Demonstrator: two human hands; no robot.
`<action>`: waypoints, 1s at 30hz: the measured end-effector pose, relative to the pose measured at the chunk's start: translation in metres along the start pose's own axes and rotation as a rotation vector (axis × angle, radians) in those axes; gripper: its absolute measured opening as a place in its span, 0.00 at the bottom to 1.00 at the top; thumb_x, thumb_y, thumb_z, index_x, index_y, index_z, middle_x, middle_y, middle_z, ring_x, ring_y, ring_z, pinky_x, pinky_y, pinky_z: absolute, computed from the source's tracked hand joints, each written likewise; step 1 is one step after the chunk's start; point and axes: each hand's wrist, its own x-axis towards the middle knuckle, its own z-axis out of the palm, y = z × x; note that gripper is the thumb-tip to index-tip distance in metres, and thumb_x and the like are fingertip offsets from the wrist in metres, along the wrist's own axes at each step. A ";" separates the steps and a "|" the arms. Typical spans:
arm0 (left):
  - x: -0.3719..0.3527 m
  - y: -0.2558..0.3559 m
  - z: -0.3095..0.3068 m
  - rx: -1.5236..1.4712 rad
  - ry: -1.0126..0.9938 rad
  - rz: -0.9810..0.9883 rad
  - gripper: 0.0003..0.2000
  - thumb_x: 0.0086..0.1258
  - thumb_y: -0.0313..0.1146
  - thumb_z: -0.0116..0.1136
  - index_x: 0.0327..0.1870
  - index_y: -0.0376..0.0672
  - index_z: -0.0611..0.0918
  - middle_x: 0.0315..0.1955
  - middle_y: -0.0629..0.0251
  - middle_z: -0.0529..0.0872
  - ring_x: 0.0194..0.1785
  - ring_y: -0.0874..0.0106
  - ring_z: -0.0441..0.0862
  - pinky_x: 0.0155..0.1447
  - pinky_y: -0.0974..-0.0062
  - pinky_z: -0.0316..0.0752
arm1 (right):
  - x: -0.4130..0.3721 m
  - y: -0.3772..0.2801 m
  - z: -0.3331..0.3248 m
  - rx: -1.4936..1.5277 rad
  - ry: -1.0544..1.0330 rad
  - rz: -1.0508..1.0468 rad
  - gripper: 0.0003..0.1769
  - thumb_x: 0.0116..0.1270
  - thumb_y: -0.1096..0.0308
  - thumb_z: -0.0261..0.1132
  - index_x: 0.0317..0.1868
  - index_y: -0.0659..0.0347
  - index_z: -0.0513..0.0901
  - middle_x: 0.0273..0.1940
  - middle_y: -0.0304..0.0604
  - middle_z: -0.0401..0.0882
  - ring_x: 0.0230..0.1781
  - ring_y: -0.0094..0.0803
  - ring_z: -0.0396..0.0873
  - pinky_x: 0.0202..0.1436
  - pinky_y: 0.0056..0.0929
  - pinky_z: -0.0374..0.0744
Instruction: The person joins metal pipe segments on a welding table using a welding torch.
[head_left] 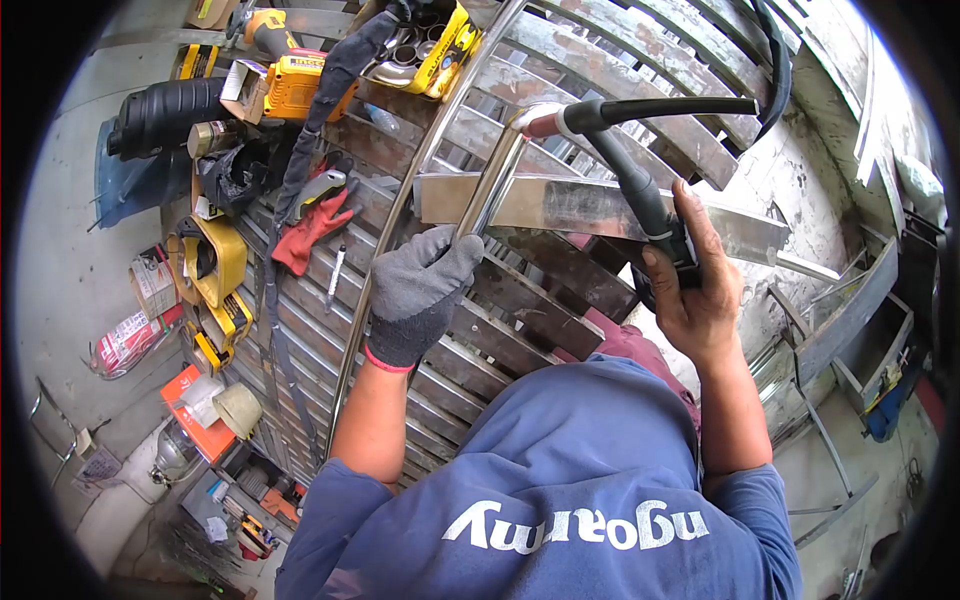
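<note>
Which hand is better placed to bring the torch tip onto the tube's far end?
Right. The right hand grips the welding torch, its nozzle beside the steel tube; the gloved left hand is busy gripping that tube.

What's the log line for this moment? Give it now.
left hand: gloved, grips steel tube | right hand: bare, holds welding torch | nozzle at tube's upper end

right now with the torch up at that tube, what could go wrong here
1. The right hand is bare while it grips the welding torch; sparks or hot metal could burn it.
2. The gloved left hand grips the steel tube whose upper end meets the torch nozzle; heat may travel down the tube to that hand.
</note>
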 end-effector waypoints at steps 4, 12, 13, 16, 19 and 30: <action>0.001 -0.006 -0.002 0.113 -0.011 0.079 0.16 0.79 0.42 0.74 0.52 0.36 0.91 0.27 0.71 0.88 0.27 0.84 0.81 0.31 0.83 0.74 | 0.004 0.001 -0.001 -0.063 -0.016 -0.084 0.33 0.74 0.77 0.73 0.78 0.67 0.76 0.71 0.59 0.84 0.68 0.58 0.85 0.70 0.45 0.83; -0.002 0.009 0.001 -0.034 -0.008 -0.054 0.16 0.80 0.43 0.73 0.52 0.36 0.91 0.28 0.71 0.88 0.29 0.84 0.81 0.33 0.83 0.75 | -0.004 0.002 0.006 0.069 0.114 0.066 0.45 0.72 0.80 0.74 0.86 0.65 0.63 0.77 0.58 0.78 0.64 0.48 0.87 0.65 0.39 0.85; -0.003 0.015 0.001 -0.042 -0.009 -0.115 0.16 0.80 0.43 0.72 0.52 0.36 0.90 0.28 0.71 0.88 0.29 0.84 0.81 0.33 0.83 0.75 | -0.004 0.003 0.005 0.092 0.108 0.070 0.47 0.71 0.81 0.73 0.87 0.66 0.60 0.78 0.59 0.76 0.63 0.45 0.88 0.63 0.38 0.86; -0.003 0.018 0.001 -0.104 -0.027 -0.162 0.17 0.81 0.44 0.71 0.52 0.35 0.90 0.27 0.70 0.88 0.28 0.83 0.81 0.33 0.83 0.75 | -0.003 0.003 0.005 0.097 0.121 0.057 0.47 0.70 0.82 0.73 0.86 0.67 0.62 0.79 0.62 0.74 0.64 0.46 0.87 0.65 0.39 0.86; -0.001 0.017 -0.001 -0.168 -0.049 -0.213 0.18 0.82 0.45 0.69 0.51 0.34 0.89 0.27 0.69 0.88 0.27 0.82 0.81 0.33 0.83 0.75 | -0.001 0.005 0.005 0.111 0.134 0.025 0.45 0.70 0.82 0.73 0.85 0.67 0.63 0.80 0.63 0.73 0.71 0.51 0.84 0.72 0.42 0.83; 0.006 0.003 -0.014 -0.227 -0.202 -0.170 0.25 0.84 0.54 0.62 0.52 0.34 0.86 0.26 0.61 0.88 0.24 0.76 0.82 0.28 0.80 0.75 | 0.001 0.006 0.000 0.070 0.091 -0.018 0.43 0.70 0.81 0.74 0.83 0.66 0.67 0.80 0.59 0.74 0.78 0.56 0.77 0.77 0.43 0.79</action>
